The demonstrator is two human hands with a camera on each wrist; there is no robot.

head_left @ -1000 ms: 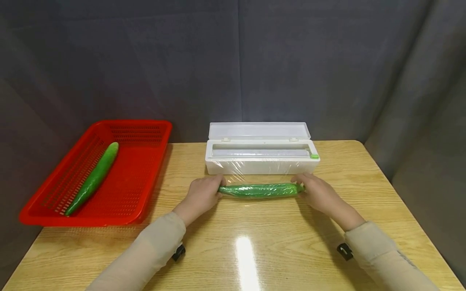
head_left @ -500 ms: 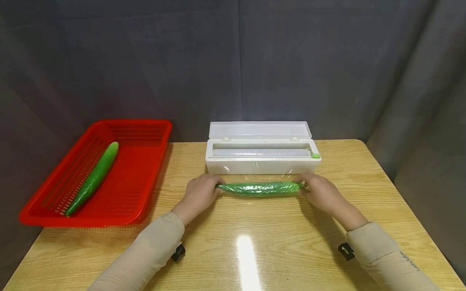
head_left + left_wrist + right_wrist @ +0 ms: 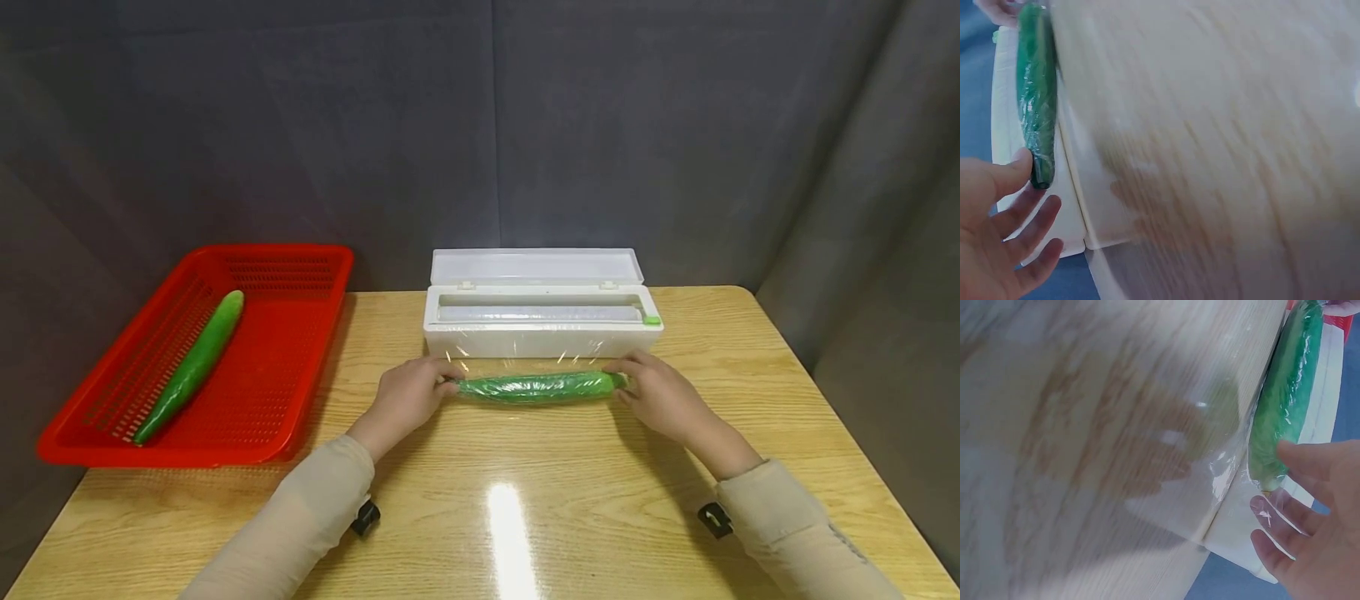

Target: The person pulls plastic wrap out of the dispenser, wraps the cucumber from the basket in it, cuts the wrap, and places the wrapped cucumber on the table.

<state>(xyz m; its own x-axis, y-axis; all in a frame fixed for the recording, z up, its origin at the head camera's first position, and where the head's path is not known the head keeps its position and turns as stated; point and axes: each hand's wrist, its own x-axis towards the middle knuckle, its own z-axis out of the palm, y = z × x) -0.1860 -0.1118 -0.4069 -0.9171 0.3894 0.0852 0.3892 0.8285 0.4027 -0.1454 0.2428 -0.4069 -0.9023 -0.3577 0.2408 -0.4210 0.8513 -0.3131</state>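
Observation:
A film-wrapped cucumber (image 3: pixel 536 387) is held level just in front of the white film box (image 3: pixel 543 342), with clear film stretching between them. My left hand (image 3: pixel 408 393) pinches its left end between thumb and index finger; in the left wrist view the cucumber's dark tip (image 3: pixel 1042 172) lies at the thumb, the other fingers spread. My right hand (image 3: pixel 660 396) holds the right end; in the right wrist view the thumb presses the wrapped cucumber (image 3: pixel 1285 400), and loose film lies over the lower fingers.
A red basket (image 3: pixel 303 350) at the left holds another cucumber (image 3: pixel 197 367). The box's lid (image 3: pixel 536 267) stands raised, showing the film roll (image 3: pixel 538 313) inside. A green piece (image 3: pixel 652 320) sits at the box's right end. Behind the table (image 3: pixel 600 517) hangs a grey curtain (image 3: pixel 375 150).
The wrapped cucumber has moved slightly toward the box. My left fingers have loosened from a closer grip and part a little at its left end. My right hand has shifted slightly right.

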